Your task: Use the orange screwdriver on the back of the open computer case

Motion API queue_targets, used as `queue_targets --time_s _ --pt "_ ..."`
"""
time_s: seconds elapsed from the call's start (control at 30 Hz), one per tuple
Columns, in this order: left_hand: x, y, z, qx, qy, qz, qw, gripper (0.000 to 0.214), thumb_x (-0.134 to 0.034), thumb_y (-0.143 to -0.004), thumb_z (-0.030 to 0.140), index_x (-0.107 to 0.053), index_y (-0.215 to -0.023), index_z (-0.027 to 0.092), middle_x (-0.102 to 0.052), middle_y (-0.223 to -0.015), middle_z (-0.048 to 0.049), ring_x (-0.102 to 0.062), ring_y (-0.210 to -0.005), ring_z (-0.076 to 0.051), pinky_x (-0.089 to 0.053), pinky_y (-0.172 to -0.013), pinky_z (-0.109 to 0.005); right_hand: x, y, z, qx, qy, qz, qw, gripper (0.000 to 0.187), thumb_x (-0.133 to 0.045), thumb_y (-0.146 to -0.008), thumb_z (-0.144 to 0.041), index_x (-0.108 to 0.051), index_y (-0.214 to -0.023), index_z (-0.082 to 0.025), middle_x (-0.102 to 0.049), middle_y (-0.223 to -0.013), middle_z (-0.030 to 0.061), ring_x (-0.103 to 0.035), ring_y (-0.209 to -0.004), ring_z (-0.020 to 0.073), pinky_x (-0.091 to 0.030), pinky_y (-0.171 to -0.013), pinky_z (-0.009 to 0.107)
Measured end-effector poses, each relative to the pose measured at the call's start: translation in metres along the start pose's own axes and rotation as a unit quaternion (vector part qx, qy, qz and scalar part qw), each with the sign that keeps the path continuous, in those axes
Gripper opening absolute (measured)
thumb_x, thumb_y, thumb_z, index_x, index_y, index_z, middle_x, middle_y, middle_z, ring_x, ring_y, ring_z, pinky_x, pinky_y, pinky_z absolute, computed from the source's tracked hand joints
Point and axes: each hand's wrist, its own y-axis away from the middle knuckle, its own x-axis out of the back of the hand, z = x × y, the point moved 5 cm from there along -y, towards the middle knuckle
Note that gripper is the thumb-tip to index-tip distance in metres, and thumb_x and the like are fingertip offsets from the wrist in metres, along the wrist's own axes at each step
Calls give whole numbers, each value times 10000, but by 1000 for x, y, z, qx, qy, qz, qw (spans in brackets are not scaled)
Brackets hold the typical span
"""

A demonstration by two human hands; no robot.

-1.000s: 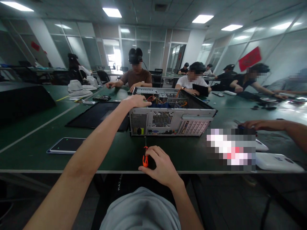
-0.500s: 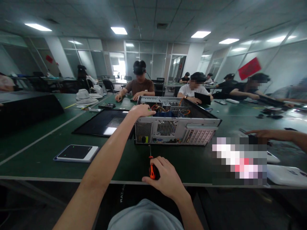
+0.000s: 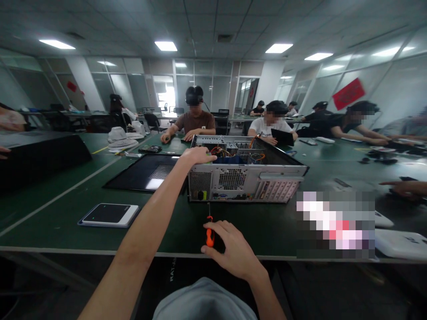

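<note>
- Our left hand (image 3: 196,155) lies over the near left rim of the computer case (image 3: 246,178); its fingers reach just inside, but we cannot tell how hard they grip.
- Our right hand (image 3: 231,244) is in front of the case, fingers curled about the orange handle of a screwdriver (image 3: 210,238); the index fingertip meets the handle, and we cannot tell whether the grasp is firm.
- The screwdriver's shaft points at the case's lower back edge, near the left corner; whether the tip touches, we cannot tell.
- Open on top, the case shows us its back face and coloured wires (image 3: 256,157).
- Under the case is a green tabletop (image 3: 187,222); left of it we see a black panel (image 3: 133,173), and nearer us a flat white-and-black device (image 3: 111,214).
- Beyond the case, co-workers sit before glass partitions (image 3: 211,73); ceiling lights (image 3: 279,48) shine above.
</note>
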Motion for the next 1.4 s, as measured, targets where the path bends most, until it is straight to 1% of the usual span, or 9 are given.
queue_targets --time_s 0.13,0.27,0.47,0.63,0.83,0.93,1.1,1.23,1.4 --pt "1 1 0 3 4 1 1000 776 -384 -918 764 -566 -1459 238 -605 -1476 -123 -583 -1314 -352 -475 -1061 -467 -2 -2 1 -10 23 24 999 494 -892 -756 -405 -659 -1155 -232 -686 -1149 63 -647 -1064 284 -519 -960 434" --pt "1 1 -1 2 8 5 1000 764 -412 -909 757 -565 -1466 257 -613 -1469 -114 -594 -1291 -363 -479 -1043 -470 -5 -3 3 -13 45 59 997 425 -859 -785 -376 -643 -1103 -197 -703 -1061 75 -655 -1010 285 -526 -937 438" --pt "1 2 1 5 4 2 1000 766 -397 -914 756 -570 -1452 240 -612 -1468 -123 -601 -1283 -356 -482 -1040 -463 -2 -2 1 12 46 33 998 355 -696 -942 -377 -667 -1272 -251 -715 -1069 63 -657 -1010 262 -523 -949 440" --pt "1 1 0 6 2 4 1000 745 -396 -919 746 -572 -1445 249 -619 -1460 -120 -599 -1289 -350 -479 -1047 -458 1 2 1 19 -1 9 1000 488 -754 -894 -346 -621 -1353 -247 -717 -1240 66 -628 -1135 276 -481 -1048 472" --pt "0 1 0 5 -1 0 1000 751 -383 -923 758 -562 -1457 262 -607 -1478 -109 -589 -1313 -328 -472 -1065 -430 -2 1 5 11 15 99 995 438 -807 -839 -382 -688 -1213 -189 -720 -1101 97 -659 -1026 278 -508 -979 470" --pt "2 3 1 6 -4 3 1000 749 -381 -923 764 -572 -1450 268 -605 -1482 -106 -589 -1316 -328 -476 -1057 -420 -3 2 5 27 42 132 990 354 -762 -868 -338 -701 -1179 -180 -729 -1014 91 -667 -953 264 -514 -927 447" --pt "2 4 2 4 -2 1 1000 766 -399 -917 760 -572 -1458 247 -596 -1490 -113 -588 -1315 -341 -467 -1066 -421 -2 1 1 42 68 100 992 318 -690 -947 -384 -718 -1225 -232 -752 -1013 74 -680 -919 238 -511 -892 410" --pt "2 3 2 0 2 1 1000 776 -399 -912 769 -570 -1464 251 -600 -1486 -112 -587 -1311 -346 -470 -1064 -432 -4 2 0 31 48 49 997 520 -799 -853 -443 -673 -1300 -209 -757 -1084 88 -681 -985 266 -531 -926 425" --pt "2 5 2 9 5 2 1000 770 -410 -902 774 -571 -1460 269 -605 -1480 -107 -584 -1305 -362 -467 -1064 -469 -5 2 3 34 33 80 996 488 -813 -840 -418 -668 -1253 -202 -737 -1117 95 -672 -1026 282 -537 -954 448"
